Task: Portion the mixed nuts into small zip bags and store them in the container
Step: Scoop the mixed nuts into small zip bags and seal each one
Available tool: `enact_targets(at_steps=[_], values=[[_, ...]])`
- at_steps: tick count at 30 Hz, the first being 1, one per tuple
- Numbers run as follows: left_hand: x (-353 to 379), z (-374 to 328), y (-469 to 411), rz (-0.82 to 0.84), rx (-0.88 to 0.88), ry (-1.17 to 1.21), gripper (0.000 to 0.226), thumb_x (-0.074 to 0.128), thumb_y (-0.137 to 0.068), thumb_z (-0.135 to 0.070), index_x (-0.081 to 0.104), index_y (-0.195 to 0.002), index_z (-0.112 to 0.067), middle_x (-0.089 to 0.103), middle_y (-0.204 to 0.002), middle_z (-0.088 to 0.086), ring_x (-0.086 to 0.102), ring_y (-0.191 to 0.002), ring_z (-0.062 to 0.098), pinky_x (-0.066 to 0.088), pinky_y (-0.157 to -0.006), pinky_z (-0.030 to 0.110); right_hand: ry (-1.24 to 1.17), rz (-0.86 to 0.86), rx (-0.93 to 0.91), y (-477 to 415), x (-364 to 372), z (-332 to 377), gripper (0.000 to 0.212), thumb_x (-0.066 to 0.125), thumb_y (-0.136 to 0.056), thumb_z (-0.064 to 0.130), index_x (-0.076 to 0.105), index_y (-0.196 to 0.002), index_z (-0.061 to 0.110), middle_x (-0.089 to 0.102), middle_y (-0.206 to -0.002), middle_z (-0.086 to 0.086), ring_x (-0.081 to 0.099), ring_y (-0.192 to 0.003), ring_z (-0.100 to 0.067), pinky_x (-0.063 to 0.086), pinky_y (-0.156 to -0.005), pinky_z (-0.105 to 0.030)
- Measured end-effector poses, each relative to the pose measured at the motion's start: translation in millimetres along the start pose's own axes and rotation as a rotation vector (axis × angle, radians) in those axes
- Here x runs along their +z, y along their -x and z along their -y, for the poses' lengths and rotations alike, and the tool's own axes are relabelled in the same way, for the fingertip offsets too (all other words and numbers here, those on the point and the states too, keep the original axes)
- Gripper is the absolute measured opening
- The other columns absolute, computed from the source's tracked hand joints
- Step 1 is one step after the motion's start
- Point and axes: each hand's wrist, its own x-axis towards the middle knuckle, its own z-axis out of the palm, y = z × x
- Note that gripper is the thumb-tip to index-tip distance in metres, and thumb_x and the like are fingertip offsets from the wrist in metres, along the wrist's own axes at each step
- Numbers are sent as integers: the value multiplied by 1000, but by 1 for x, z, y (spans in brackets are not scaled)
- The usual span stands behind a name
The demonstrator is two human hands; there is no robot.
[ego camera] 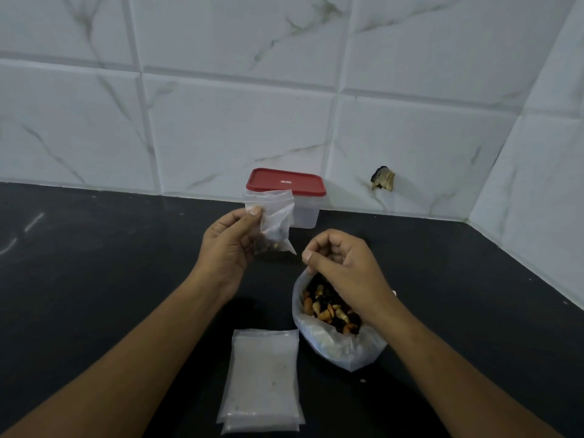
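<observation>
Working over a black bench (94,263) set into a corner of white marbled wall tiles (221,121).

Left grip (226,245): raised above the bench, closed in a pinch on a small zip bag (273,216), thumb and fingertips meeting near the bag's upper left edge. Hanging crumpled from that pinch, with a few nuts gathered low in it, just beside the palm. Overlapping, from this angle, the front of the container behind.

Right grip (344,263): hovering at the open mouth of a larger clear plastic bag (335,346), fingers curled in toward the palm, thumb pointing left. Cannot tell whether any nuts sit inside the curl, since the fingers hide the hollow.

In that larger bag, lying on the bench right of centre: mixed nuts (328,308), pale cashew-like pieces among dark ones, partly covered by the right wrist.

Against the back wall: a clear rectangular container (305,213) with its red lid (286,181) on, well apart from the nut bag.

Nearest the camera, between the two forearms: a flat stack of empty zip bags (262,374), just left of the nut bag. Close by, a lone crumb (362,380) on the bench.

Right of the container, in the tile: a chipped hole (384,179).
</observation>
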Motion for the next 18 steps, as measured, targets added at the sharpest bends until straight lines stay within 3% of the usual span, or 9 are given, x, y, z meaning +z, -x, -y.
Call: enact_targets(at_steps=[3,7,13,18], values=[[3,2,3,8,-8,-19,23,72,-84,-24,71,-101,-8,75,-93,6,71,-86,21,58,-80,40,-18,25,35,1,3,-1,10,81,-91,24,74,-96,20,76,-88,-4,74,-87,-26,63,-82,-39],[8,3,7,27,-19,-24,21,71,-85,-22,71,-100,-7,75,-103,9,71,-91,23,57,-88,47,16,19,17,2,2,1,7,76,-94,18,74,-88,17,75,-82,-5,73,-82,-22,63,-80,-32],[8,2,6,7,-87,87,16,72,-81,-22,71,-94,-12,74,-94,7,71,-85,20,61,-75,34,-11,34,48,1,1,4,6,73,-96,15,74,-90,12,76,-80,-7,72,-75,-12,57,-75,-20],[10,4,6,-2,-119,127,16,71,-83,-24,70,-95,-13,74,-93,4,72,-83,17,62,-70,29,-24,34,46,1,1,3,4,76,-93,13,72,-92,12,76,-83,-8,73,-79,-17,60,-80,-28]])
